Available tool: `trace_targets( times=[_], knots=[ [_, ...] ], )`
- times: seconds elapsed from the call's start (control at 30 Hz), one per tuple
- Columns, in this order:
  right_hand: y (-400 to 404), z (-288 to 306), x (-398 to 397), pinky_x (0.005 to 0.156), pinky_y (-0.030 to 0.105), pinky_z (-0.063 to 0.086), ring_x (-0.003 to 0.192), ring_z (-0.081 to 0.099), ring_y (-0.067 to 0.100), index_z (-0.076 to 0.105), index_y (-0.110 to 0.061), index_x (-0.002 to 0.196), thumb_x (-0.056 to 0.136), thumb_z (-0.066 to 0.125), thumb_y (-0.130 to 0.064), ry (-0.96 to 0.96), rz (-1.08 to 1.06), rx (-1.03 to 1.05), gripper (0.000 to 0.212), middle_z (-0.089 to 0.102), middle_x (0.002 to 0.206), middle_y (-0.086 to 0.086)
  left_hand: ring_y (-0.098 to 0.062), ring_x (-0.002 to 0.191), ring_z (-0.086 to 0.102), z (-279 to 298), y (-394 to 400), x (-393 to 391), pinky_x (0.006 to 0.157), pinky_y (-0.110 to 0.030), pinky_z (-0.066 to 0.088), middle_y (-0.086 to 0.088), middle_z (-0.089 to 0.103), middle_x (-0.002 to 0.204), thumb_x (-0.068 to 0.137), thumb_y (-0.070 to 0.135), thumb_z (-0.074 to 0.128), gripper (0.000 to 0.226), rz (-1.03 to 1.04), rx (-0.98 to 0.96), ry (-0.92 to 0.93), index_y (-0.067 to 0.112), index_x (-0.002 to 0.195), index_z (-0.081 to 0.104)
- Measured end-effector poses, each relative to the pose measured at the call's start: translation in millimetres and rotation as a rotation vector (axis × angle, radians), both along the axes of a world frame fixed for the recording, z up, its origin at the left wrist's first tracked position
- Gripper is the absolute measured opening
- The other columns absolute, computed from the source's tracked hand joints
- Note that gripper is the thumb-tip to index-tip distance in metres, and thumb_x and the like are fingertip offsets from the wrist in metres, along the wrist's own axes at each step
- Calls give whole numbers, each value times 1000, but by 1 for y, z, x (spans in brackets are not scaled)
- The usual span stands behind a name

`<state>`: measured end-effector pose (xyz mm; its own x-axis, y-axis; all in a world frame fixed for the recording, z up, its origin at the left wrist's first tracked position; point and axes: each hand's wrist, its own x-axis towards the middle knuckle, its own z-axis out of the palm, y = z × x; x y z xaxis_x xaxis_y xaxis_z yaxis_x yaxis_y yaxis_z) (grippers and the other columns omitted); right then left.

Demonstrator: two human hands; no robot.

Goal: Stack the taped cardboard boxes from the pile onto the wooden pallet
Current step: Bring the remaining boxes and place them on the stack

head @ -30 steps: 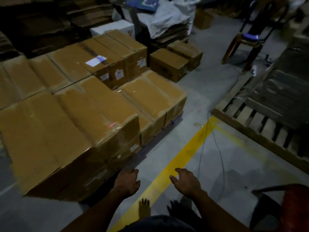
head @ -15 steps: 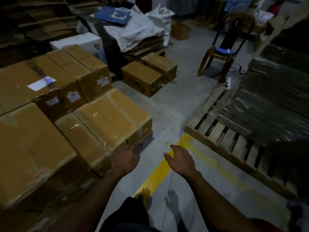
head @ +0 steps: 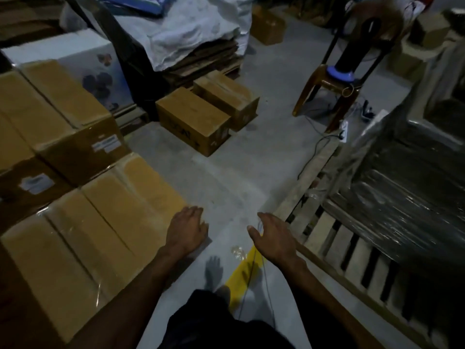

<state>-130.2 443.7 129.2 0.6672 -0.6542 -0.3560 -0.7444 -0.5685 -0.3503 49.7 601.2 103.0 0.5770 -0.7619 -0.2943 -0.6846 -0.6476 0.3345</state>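
Both hands empty, fingers relaxed: left hand (head: 187, 230) at the near box's (head: 105, 238) corner, right hand (head: 270, 234) over the floor. Two boxes (head: 206, 117) at 12 o'clock, pallet (head: 334, 238) at 3. Boxes look stiff, bulky, tape-slick; grip opposite bottom edges.

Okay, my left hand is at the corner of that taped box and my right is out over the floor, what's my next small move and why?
Probably bring the right hand across to the near end of the taped box, so both hands can grip it. The left hand rests at its corner, while the right hangs open over the floor, holding nothing. The wooden pallet waits on your right.
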Motion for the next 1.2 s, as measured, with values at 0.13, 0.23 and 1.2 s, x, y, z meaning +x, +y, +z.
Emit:
trace_targets(
  times=[0.13, 0.23, 1.2],
  knots=[
    [-67, -5, 50, 118, 33, 22, 147, 27, 23, 33, -16, 154, 100, 39, -55, 29, 23, 14, 66, 34, 158, 8, -26, 145, 28, 1, -71, 57, 118, -35, 21, -10, 33, 157, 101, 44, 37, 60, -4, 9, -44, 11, 151, 32],
    [-119, -15, 91, 119, 35, 21, 147, 25, 23, 32, -18, 154, 100, 40, -55, 29, 44, 28, 65, 32, 159, 6, -27, 143, 32, -1, -116, 91, 116, -35, 24, -11, 37, 154, 88, 51, 23, 74, 13, 49, -37, 10, 149, 36],
    [-758, -37, 567, 112, 39, 34, 140, 37, 28, 39, -15, 150, 96, 46, -55, 92, 238, 86, 68, 40, 153, 8, -26, 137, 39, -51, -705, 520, 110, -33, 33, -10, 42, 151, 100, 38, 45, 57, 306, 91, 104, 8, 148, 37]
  ],
)
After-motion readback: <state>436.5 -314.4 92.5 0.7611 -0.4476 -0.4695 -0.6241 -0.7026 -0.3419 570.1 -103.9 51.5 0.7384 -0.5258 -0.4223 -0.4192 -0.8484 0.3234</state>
